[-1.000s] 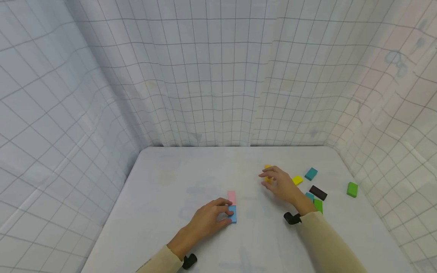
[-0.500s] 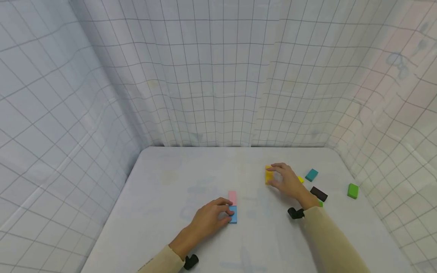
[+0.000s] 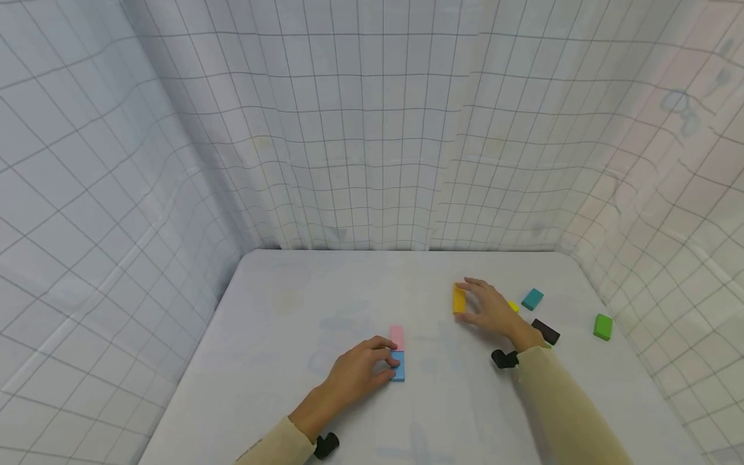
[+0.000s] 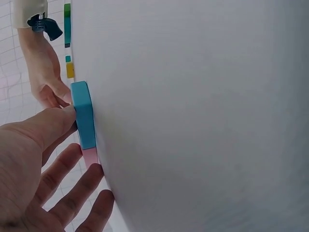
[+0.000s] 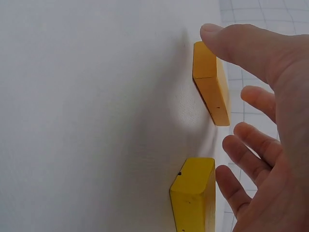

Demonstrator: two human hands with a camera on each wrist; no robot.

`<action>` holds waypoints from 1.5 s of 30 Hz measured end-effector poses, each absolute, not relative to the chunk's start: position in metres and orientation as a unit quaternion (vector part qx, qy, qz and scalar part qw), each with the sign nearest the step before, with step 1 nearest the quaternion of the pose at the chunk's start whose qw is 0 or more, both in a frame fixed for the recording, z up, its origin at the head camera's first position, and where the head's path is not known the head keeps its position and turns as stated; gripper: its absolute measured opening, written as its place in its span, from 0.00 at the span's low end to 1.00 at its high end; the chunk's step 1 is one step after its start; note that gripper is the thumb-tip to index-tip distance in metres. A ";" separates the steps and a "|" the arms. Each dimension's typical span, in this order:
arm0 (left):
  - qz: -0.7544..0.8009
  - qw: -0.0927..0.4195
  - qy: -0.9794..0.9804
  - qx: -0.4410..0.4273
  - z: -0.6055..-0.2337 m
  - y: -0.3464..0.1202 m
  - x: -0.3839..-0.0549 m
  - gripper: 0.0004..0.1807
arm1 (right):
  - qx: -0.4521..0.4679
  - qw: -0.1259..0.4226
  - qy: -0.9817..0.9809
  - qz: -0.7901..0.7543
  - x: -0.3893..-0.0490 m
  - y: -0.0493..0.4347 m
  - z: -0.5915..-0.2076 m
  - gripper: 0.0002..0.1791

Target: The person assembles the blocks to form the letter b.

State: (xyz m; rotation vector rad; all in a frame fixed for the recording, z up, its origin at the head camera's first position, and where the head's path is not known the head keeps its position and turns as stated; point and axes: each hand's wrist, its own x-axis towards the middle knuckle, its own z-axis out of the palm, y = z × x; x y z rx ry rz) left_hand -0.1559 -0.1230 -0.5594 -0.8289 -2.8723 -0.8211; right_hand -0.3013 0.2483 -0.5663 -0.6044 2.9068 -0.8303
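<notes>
A light blue block (image 3: 398, 369) lies on the white table, end to end with a pink block (image 3: 397, 336). My left hand (image 3: 357, 371) rests at the blue block, thumb by its near left edge and fingertips over its top. The left wrist view shows the thumb against the blue block (image 4: 85, 116), the other fingers spread beside the pink one (image 4: 90, 156). Farther right, my right hand (image 3: 491, 309) reaches around an orange-yellow block (image 3: 459, 299). Its thumb is right at the near end of that block (image 5: 207, 67); the other fingers are loosely bent, apart from it in the right wrist view.
A bright yellow block (image 5: 193, 193) lies beneath the right hand's fingers. Beyond that hand are a teal block (image 3: 532, 299), a black block (image 3: 546, 331) and a green block (image 3: 602, 327). Another green block shows only a sliver by the right wrist. Gridded white curtains (image 3: 372, 161) surround the table.
My right hand has shifted rightward and slightly away from me, its thumb and index finger now at opposite ends of the orange-yellow block. My left hand stays at the blue block.
</notes>
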 end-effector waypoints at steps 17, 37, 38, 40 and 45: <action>-0.262 0.005 -0.929 -0.262 -0.559 -0.118 -0.157 0.07 | -0.215 -0.002 0.940 -0.264 -0.301 0.250 -0.572 0.36; -0.255 0.004 -0.930 -0.263 -0.558 -0.120 -0.158 0.07 | -0.194 -0.001 0.941 -0.276 -0.305 0.247 -0.576 0.38; -0.256 0.002 -0.930 -0.262 -0.558 -0.120 -0.158 0.07 | -0.193 -0.002 0.942 -0.276 -0.304 0.247 -0.576 0.38; -0.256 -0.001 -0.931 -0.261 -0.558 -0.120 -0.158 0.07 | -0.191 -0.002 0.942 -0.275 -0.304 0.247 -0.576 0.38; -0.258 0.005 -0.928 -0.267 -0.557 -0.121 -0.158 0.07 | -0.182 0.000 0.942 -0.282 -0.303 0.245 -0.576 0.38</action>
